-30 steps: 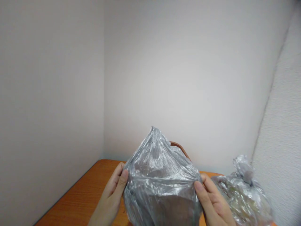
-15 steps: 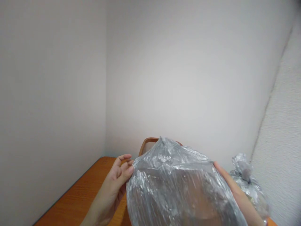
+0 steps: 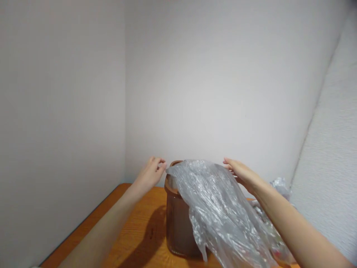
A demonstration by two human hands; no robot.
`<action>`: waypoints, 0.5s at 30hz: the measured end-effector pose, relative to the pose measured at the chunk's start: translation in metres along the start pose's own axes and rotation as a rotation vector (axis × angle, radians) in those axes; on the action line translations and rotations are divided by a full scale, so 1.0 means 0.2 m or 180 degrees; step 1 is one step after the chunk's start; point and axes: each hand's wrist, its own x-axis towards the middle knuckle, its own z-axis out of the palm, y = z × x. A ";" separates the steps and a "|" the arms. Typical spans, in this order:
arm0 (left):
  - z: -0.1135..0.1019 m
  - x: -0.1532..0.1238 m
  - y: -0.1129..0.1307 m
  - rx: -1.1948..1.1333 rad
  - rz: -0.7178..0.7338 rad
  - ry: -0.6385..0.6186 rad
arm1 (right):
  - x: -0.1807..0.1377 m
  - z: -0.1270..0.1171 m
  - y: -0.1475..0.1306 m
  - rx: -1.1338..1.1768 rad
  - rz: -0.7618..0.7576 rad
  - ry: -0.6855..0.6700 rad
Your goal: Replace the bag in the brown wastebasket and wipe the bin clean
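Note:
A thin silvery-grey plastic bag (image 3: 214,201) drapes over a brown waste bin (image 3: 180,223) and hangs down its front and right side. At the bin's left rim, my left hand (image 3: 153,170) pinches the bag's corner between thumb and fingers. My right hand (image 3: 241,172) is at the bag's far right edge; its fingers are curled against the film and their tips are partly hidden. The bag covers most of the bin's opening, leaving the left part of the rim showing.
A filled, knotted silvery bag (image 3: 281,186) stands at the right, partly behind my right forearm. The wooden table (image 3: 117,219) meets a white wall (image 3: 83,123) on the left and another (image 3: 195,93) behind the bin.
Both hands have moved forward and up, toward the bin's far side. The bag has gone from spread out before me to draped over the bin, whose front now shows.

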 end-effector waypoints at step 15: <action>-0.03 -0.12 0.26 -0.0317 0.0868 -0.0357 | -0.50 -0.39 0.54 0.0167 -0.1781 0.0373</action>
